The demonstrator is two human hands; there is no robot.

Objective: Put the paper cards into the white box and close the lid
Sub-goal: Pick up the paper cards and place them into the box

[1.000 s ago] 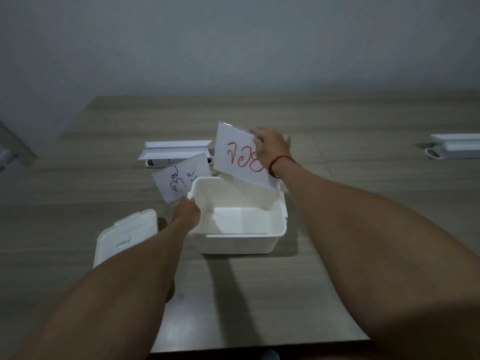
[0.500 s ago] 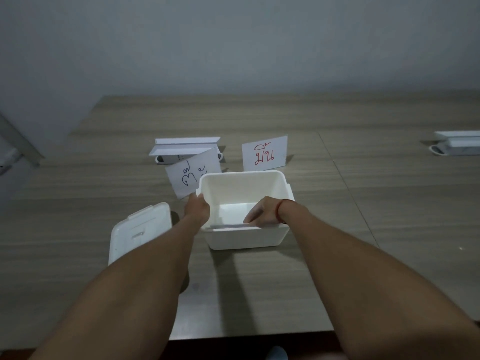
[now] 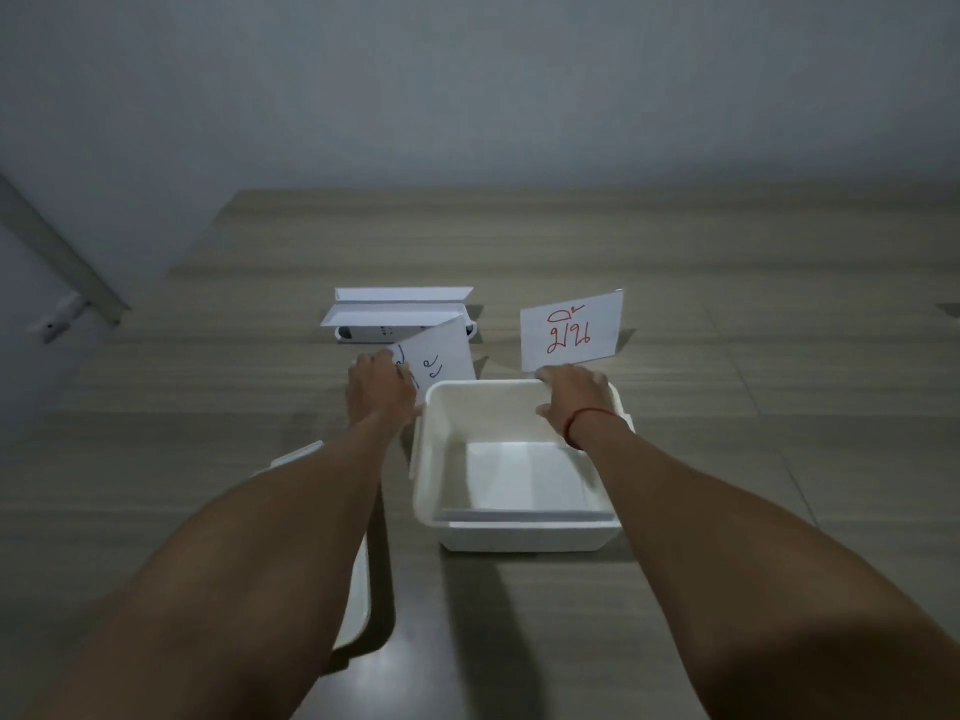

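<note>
The open white box (image 3: 524, 532) sits on the table in front of me, and a white card (image 3: 524, 475) lies flat on its floor. My left hand (image 3: 382, 389) is just left of the box's far corner and pinches a card with dark writing (image 3: 441, 358), tilted upright. My right hand (image 3: 576, 400) reaches over the box's far rim, fingers apart, with its fingertips at the lower edge of a card with red writing (image 3: 571, 330) that stands behind the box. The white lid (image 3: 358, 589) lies left of the box, mostly hidden under my left forearm.
A white folded stand with a small device under it (image 3: 400, 314) sits behind the left-hand card. The wooden table (image 3: 727, 407) ends at a grey wall at the back, and its left edge runs past a grey bar (image 3: 57, 252).
My right hand let go of the red-lettered card inside the box and moved out to the far rim, toward the standing card. My left hand moved forward a little with its card.
</note>
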